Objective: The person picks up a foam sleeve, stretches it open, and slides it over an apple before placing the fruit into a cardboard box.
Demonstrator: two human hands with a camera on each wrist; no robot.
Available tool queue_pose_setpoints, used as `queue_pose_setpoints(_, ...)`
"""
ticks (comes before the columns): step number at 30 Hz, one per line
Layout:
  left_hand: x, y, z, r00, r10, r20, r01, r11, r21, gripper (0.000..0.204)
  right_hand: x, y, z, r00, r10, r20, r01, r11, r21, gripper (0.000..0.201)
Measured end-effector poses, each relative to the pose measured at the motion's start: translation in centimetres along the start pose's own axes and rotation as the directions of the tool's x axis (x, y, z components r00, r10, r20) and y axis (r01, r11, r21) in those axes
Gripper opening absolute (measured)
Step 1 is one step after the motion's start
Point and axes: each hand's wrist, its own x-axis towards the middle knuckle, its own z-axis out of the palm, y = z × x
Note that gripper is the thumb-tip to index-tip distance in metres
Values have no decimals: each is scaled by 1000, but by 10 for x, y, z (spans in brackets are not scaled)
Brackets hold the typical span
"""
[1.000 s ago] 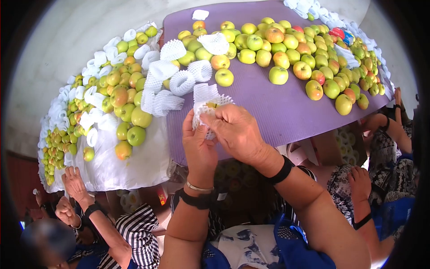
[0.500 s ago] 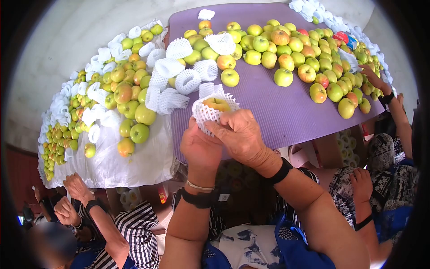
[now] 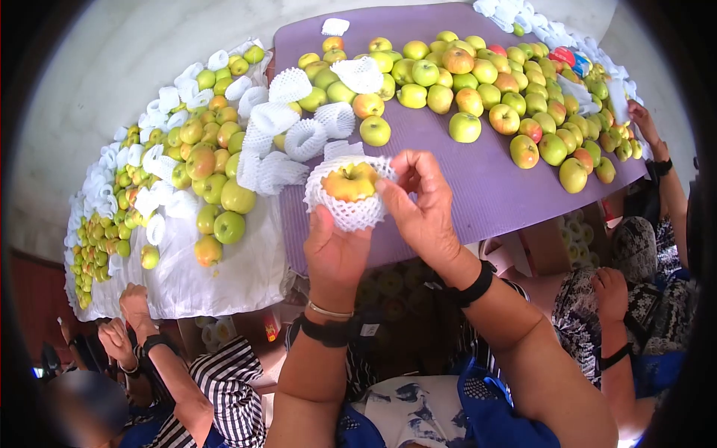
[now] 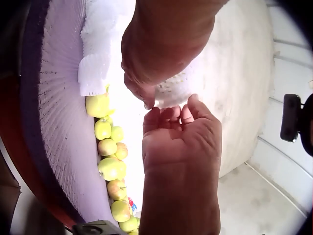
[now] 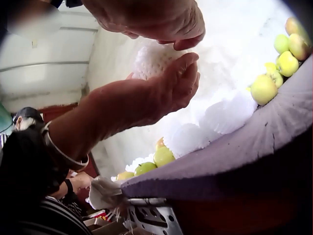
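My left hand holds, from below, a yellow apple with an orange-red blush seated in a white foam-mesh sleeve. The fingers and thumb cup the lower part of the mesh, so the fruit sits just above my palm, its stem hollow facing up through the sleeve's open top. The mesh wraps the sides of the apple and leaves the crown bare.

My right hand is at the right side of the sleeve, fingers bent, the thumb reaching to the mesh rim beside the fruit. I cannot tell whether thumb and forefinger pinch that rim or only touch it. The left wrist view hides the apple behind my hands, with only some pale mesh showing between them.

Both hands are above the near edge of a purple ridged mat. Just beyond the held apple lie loose white foam sleeves, and near them a single round yellow-green apple. A broad heap of green, yellow and reddish apples spreads to the right, and another heap of green and blushed apples lies on a white plastic sheet to the left.
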Motion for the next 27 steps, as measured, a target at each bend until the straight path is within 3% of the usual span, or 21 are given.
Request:
queue_pose_setpoints(4, -1, 0, 0, 997, -58, 42, 52, 991, 125, 59, 14, -4, -10, 983, -156, 100, 170, 974, -148, 23)
queue_pose_setpoints(8, -3, -3, 0, 994, -111, 13, 108, 979, 171, 56, 24, 4, -20, 953, -227, 199, 251, 962, -107, 17)
queue_pose_setpoints(13, -4, -3, -2, 977, -212, -12, 210, 961, 181, 55, 27, 5, -29, 965, -71, 253, 81, 996, -29, 12)
queue_pose_setpoints(14, -4, -2, -3, 974, -226, 8, 220, 956, 196, 55, 28, 3, -30, 961, 63, 269, -90, 992, 91, 14)
queue_pose_setpoints(16, -5, -1, -3, 970, -238, 48, 221, 948, 230, 55, 29, -1, -33, 887, 307, 344, -416, 856, 308, 17)
queue_pose_setpoints(19, -7, 0, 0, 972, -217, 88, 186, 944, 271, 55, 31, 0, -34, 790, 473, 390, -613, 638, 467, 21)
queue_pose_setpoints(24, -7, 0, -7, 985, -166, 46, 149, 956, 254, 57, 30, 11, -34, 760, 503, 413, -642, 679, 355, 23)
queue_pose_setpoints(27, -6, 5, -12, 964, -249, 93, 224, 949, 221, 58, 29, 8, -35, 772, 478, 419, -628, 679, 381, 22)
